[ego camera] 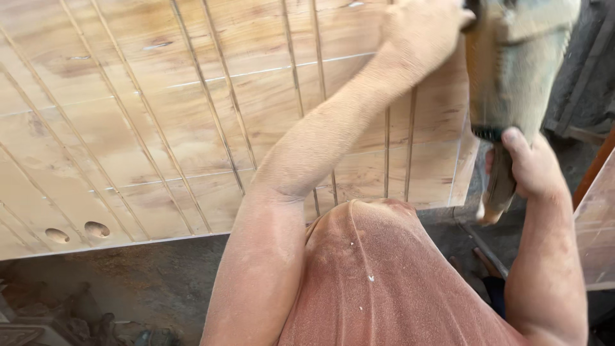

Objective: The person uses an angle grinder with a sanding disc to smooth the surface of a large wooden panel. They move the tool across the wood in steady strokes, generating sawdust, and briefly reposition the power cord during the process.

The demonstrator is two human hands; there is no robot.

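Wooden panel [160,115] honey-tan with brown grain blotches and pale grooved lines; power tool [512,64] dusty grey-beige; shirt [384,282] faded reddish-pink, dust-speckled.

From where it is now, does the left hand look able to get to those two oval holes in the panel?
Probably yes. The left hand lies on the wooden panel, and bare board runs to the two oval holes. It would need a long reach back.

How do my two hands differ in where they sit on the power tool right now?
The left hand is stretched forward and sits high at the top of the dusty power tool, over the grooved wooden panel. The right hand is lower and closer to the body, its fingers wrapped around the tool's rear handle, beyond the panel's edge. Both grip the same tool and are dusted with sawdust.
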